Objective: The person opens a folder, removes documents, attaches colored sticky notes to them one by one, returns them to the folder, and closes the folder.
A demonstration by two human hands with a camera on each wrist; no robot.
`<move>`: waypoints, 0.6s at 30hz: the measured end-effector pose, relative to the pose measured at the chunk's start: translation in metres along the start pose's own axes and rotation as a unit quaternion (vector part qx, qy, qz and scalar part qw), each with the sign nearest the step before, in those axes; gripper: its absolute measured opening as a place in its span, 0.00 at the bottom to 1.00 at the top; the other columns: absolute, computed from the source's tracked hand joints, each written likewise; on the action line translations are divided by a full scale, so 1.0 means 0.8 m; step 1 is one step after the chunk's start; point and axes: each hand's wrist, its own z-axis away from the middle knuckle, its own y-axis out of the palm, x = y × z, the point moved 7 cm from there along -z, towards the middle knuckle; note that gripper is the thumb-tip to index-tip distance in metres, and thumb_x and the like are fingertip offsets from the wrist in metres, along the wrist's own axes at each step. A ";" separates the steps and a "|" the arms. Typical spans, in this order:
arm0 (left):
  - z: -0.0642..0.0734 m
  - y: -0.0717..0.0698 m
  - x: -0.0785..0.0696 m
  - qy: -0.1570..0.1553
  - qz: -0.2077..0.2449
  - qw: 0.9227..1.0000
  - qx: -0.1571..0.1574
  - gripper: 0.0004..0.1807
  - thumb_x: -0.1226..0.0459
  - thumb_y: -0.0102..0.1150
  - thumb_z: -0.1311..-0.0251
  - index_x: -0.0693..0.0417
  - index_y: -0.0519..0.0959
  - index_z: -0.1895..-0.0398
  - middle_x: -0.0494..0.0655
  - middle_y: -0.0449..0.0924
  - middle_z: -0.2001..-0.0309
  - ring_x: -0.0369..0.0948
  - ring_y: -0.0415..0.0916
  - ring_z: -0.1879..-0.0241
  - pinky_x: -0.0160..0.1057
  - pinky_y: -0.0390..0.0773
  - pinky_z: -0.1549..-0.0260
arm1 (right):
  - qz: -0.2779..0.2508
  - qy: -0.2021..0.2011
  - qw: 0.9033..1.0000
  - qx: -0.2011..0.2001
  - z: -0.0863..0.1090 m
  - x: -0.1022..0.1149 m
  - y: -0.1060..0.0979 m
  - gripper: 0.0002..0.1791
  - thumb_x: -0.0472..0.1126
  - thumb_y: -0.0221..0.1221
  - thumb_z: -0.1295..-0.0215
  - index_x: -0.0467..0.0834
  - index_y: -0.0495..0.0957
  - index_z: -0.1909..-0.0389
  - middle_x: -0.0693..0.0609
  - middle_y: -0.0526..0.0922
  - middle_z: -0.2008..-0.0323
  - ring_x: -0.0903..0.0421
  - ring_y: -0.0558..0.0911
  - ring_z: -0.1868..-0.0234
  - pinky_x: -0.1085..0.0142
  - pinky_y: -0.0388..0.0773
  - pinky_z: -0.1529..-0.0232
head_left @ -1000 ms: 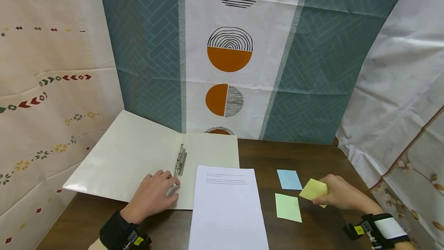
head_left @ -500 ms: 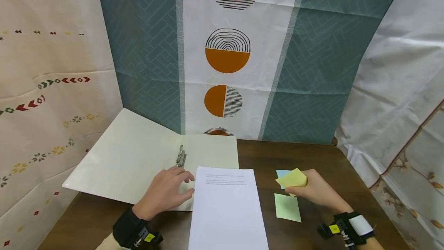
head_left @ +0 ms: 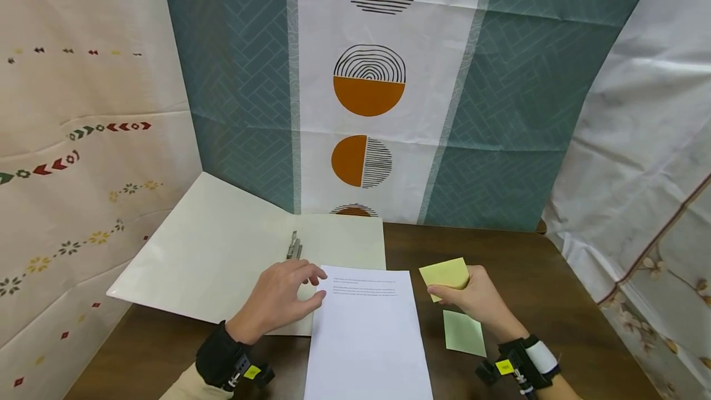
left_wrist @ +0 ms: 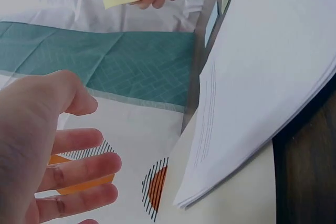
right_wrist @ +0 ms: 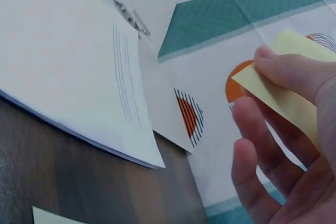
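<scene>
My right hand point(head_left: 479, 299) pinches a yellow sticky note point(head_left: 447, 275) between thumb and fingers, raised over the table right of the paper stack. In the right wrist view, the thumb lies across the note point(right_wrist: 286, 85). My left hand point(head_left: 283, 295) hovers by the upper left corner of the white paper stack point(head_left: 366, 338), its fingers loosely bent around nothing. That stack has a few printed lines near its top and overlaps an open white binder point(head_left: 233, 252) with a metal clip point(head_left: 294, 247).
A pale green sticky note point(head_left: 464, 333) lies on the brown wooden table point(head_left: 500, 249). The blue sticky note point(left_wrist: 211, 23) is hidden behind my right hand in the head view but shows in the left wrist view. Patterned cloths point(head_left: 500, 91) hang around the table.
My right hand has carried the yellow note leftward, past the blue note, toward the paper. My left hand has moved right, from the binder to the paper's corner.
</scene>
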 end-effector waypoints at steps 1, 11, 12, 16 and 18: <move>0.000 0.001 0.001 -0.002 0.001 1.000 0.001 0.11 0.59 0.82 0.41 0.46 0.93 0.56 0.38 0.92 0.65 0.34 0.83 0.65 0.35 0.83 0.62 | -0.005 0.003 1.000 -0.003 0.000 0.000 0.002 0.21 0.37 0.79 0.35 0.29 0.84 0.48 0.42 0.91 0.61 0.56 0.90 0.66 0.58 0.93 0.60; 0.002 0.001 0.007 -0.008 0.015 1.000 -0.006 0.12 0.60 0.82 0.41 0.46 0.92 0.55 0.38 0.92 0.64 0.37 0.84 0.65 0.31 0.80 0.65 | -0.031 0.003 0.999 -0.035 0.003 0.000 0.009 0.19 0.35 0.79 0.35 0.28 0.85 0.50 0.47 0.91 0.65 0.53 0.91 0.69 0.58 0.93 0.62; 0.001 0.001 0.006 -0.005 0.019 1.000 -0.009 0.12 0.60 0.82 0.41 0.46 0.92 0.55 0.39 0.92 0.63 0.37 0.84 0.65 0.30 0.80 0.65 | -0.035 0.003 0.999 -0.035 0.003 0.000 0.011 0.19 0.34 0.79 0.35 0.27 0.85 0.50 0.47 0.91 0.65 0.52 0.92 0.69 0.58 0.93 0.62; -0.007 -0.001 -0.001 0.010 0.038 0.999 -0.024 0.11 0.62 0.82 0.40 0.48 0.92 0.55 0.40 0.93 0.62 0.37 0.84 0.66 0.29 0.80 0.66 | -0.044 0.006 0.998 -0.049 0.005 0.002 0.020 0.18 0.35 0.79 0.35 0.29 0.85 0.51 0.51 0.92 0.66 0.53 0.91 0.70 0.60 0.91 0.63; -0.012 -0.002 -0.005 0.017 0.045 0.998 -0.030 0.11 0.62 0.81 0.40 0.48 0.92 0.55 0.40 0.93 0.62 0.37 0.84 0.66 0.30 0.79 0.66 | -0.045 0.002 0.997 -0.056 0.005 0.004 0.025 0.17 0.35 0.79 0.35 0.29 0.86 0.52 0.52 0.92 0.67 0.55 0.91 0.70 0.61 0.90 0.63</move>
